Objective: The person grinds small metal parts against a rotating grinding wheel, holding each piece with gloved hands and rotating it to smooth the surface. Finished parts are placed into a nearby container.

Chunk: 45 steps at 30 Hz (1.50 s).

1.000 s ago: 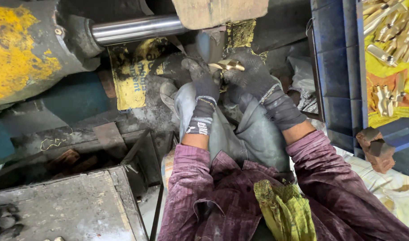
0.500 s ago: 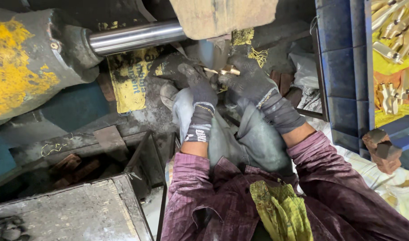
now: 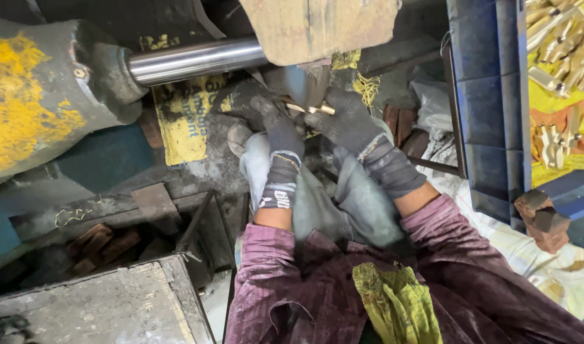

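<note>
Both my hands wear dark, grimy work gloves and meet just under a worn tan pad [image 3: 317, 28] of the machine. My left hand [image 3: 276, 130] and my right hand [image 3: 349, 124] pinch a small brass part [image 3: 311, 109] between their fingertips. The part is slim and shiny, and mostly hidden by the gloves. A polished steel rod [image 3: 196, 60] runs from the yellow and grey machine body [image 3: 37, 102] toward the pad. My purple sleeves and grey trousers fill the lower middle.
A blue plastic crate [image 3: 489, 108] stands at the right, with several brass parts [image 3: 560, 51] on yellow cloth beyond it. A grey metal block [image 3: 101, 306] lies at lower left, a brick piece [image 3: 540, 220] at right, a yellow-green rag [image 3: 394, 306] on my lap.
My hands moved up and slightly left, closer under the tan pad, still holding the brass part. The view tilted a little, showing more of the crate.
</note>
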Each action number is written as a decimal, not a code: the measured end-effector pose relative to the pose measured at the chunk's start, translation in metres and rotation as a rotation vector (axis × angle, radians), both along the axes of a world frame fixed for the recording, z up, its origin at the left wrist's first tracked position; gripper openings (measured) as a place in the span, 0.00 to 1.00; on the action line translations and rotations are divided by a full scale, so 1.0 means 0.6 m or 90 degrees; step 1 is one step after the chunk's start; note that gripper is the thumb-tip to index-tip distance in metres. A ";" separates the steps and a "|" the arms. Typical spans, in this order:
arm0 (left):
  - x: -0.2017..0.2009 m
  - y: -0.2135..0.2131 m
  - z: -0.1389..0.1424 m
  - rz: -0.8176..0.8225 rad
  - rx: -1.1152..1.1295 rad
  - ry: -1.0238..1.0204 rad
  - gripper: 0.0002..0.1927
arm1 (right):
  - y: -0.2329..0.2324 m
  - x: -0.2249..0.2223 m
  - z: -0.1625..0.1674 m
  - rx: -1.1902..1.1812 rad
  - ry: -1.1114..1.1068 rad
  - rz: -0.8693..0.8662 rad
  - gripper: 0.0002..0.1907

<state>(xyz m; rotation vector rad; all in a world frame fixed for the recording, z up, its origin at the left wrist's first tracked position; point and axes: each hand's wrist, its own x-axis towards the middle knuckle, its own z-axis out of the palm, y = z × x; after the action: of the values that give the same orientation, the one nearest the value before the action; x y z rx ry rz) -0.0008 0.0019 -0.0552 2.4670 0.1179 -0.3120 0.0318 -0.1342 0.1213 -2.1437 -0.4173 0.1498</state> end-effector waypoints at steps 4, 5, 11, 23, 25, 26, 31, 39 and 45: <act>-0.007 -0.004 -0.016 -0.002 0.060 -0.225 0.39 | -0.003 -0.005 -0.005 0.072 0.014 0.005 0.17; -0.008 -0.003 -0.020 0.040 -0.013 -0.183 0.38 | -0.005 -0.006 -0.012 0.045 0.017 -0.011 0.16; 0.000 0.018 0.028 0.182 -0.218 -0.116 0.27 | -0.008 -0.011 -0.056 -0.063 -0.001 -0.045 0.14; -0.106 0.131 0.219 -0.074 0.026 -0.432 0.26 | -0.026 -0.116 0.039 0.012 -0.001 -0.015 0.23; -0.112 0.130 0.222 -0.120 0.279 -0.510 0.30 | -0.020 -0.121 0.024 0.075 0.130 -0.031 0.20; -0.114 0.128 0.223 -0.063 0.184 -0.435 0.28 | -0.019 -0.118 0.015 0.069 0.140 -0.017 0.21; -0.111 0.108 0.232 0.092 -0.077 -0.270 0.28 | -0.001 -0.081 -0.052 0.087 -0.028 0.106 0.21; -0.080 0.084 0.207 0.120 0.119 -0.398 0.21 | 0.023 -0.044 -0.089 0.061 0.177 0.048 0.24; -0.068 0.085 0.175 0.196 0.040 -0.364 0.21 | 0.022 -0.028 -0.083 -0.068 0.236 0.011 0.26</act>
<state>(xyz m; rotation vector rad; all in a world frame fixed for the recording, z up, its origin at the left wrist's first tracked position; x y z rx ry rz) -0.0416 0.0529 0.0497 2.4514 0.2598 0.5326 0.0150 -0.1213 0.0714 -2.1552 -0.2145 0.5805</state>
